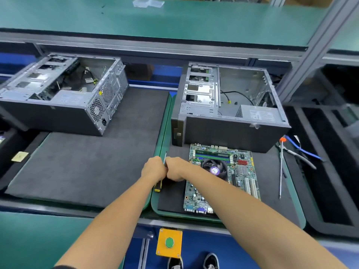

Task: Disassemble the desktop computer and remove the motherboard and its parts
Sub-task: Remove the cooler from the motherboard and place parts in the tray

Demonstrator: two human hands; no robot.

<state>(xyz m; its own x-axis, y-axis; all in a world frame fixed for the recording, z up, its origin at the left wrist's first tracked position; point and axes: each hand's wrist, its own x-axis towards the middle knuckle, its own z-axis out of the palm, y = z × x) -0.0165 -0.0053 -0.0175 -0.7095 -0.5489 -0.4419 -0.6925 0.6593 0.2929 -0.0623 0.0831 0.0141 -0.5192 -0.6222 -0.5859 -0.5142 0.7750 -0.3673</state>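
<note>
Board [223,177] out already, flat on the mat before the emptied right case [229,105]. Left hand [153,168] and right hand [174,168] both gripping the screwdriver [158,186] — likely readying it for the cooler [214,168] screws next.

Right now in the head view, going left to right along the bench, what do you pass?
Small tan chip → left computer case → left hand → right hand → motherboard → long screwdriver → blue-handled pliers.
</note>
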